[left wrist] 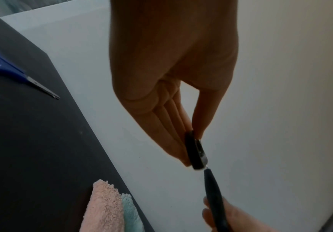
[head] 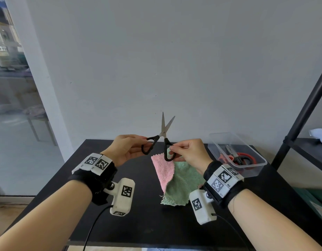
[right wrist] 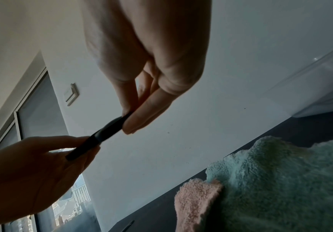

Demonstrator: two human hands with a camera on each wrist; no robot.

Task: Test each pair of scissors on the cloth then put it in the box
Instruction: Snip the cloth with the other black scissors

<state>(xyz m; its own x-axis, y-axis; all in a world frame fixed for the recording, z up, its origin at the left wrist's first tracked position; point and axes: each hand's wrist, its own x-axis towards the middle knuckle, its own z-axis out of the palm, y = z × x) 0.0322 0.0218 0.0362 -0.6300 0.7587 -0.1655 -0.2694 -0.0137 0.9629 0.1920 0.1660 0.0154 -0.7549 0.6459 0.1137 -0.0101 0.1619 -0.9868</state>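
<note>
Black-handled scissors (head: pixel 163 134) are held up above the table, blades parted and pointing upward. My left hand (head: pixel 126 148) pinches the left handle loop (left wrist: pixel 196 152) between thumb and fingers. My right hand (head: pixel 189 152) pinches the right handle loop (right wrist: pixel 110 128). Beneath them a pink and green cloth (head: pixel 176 180) lies on the black table (head: pixel 138 214). A clear plastic box (head: pixel 237 154) at the back right holds red-handled and black-handled scissors (head: pixel 238 157). Blue-handled scissors (left wrist: pixel 12 70) lie on the table to my left, seen only in the left wrist view.
A black metal shelf frame (head: pixel 305 109) stands to the right of the table with a white item on its shelf. A grey wall is close behind the table. A window (head: pixel 13 87) is on the left.
</note>
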